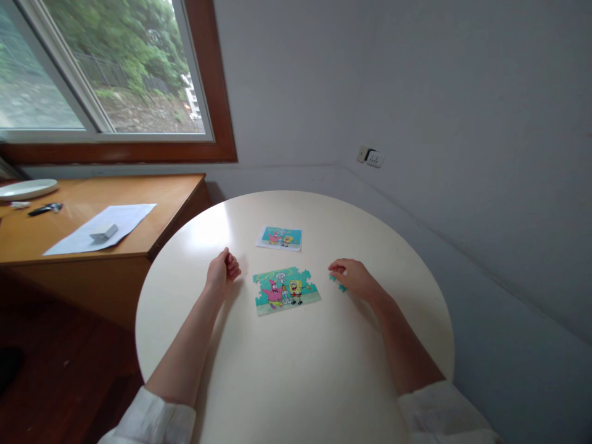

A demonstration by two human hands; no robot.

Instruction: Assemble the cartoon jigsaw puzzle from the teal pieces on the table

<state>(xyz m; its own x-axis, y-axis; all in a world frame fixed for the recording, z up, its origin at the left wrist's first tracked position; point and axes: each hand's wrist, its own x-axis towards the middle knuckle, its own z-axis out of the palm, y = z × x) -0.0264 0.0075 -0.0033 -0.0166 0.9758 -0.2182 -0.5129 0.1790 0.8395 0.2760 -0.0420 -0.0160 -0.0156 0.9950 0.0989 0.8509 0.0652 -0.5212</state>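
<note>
A nearly whole jigsaw puzzle (282, 293) with cartoon figures lies mid-table, with gaps along its left edge and upper right corner. To its left my left hand (224, 270) rests closed, fingers curled in and nothing visible in them. My right hand (352, 275) is to the right of the puzzle, its fingers bent and drawn together over a few loose teal puzzle pieces (342, 287). One piece shows at the fingertips; the hand partly hides the pieces. Beyond the puzzle lies a reference picture card (282, 238) with a similar cartoon scene.
The round white table (296, 382) stands close to the walls. On the left, a wooden desk (124, 191) holds a paper sheet (132, 216), a small white box (103, 232), a white plate (28, 189) and a dark item. A wall socket (375, 159) is at the back.
</note>
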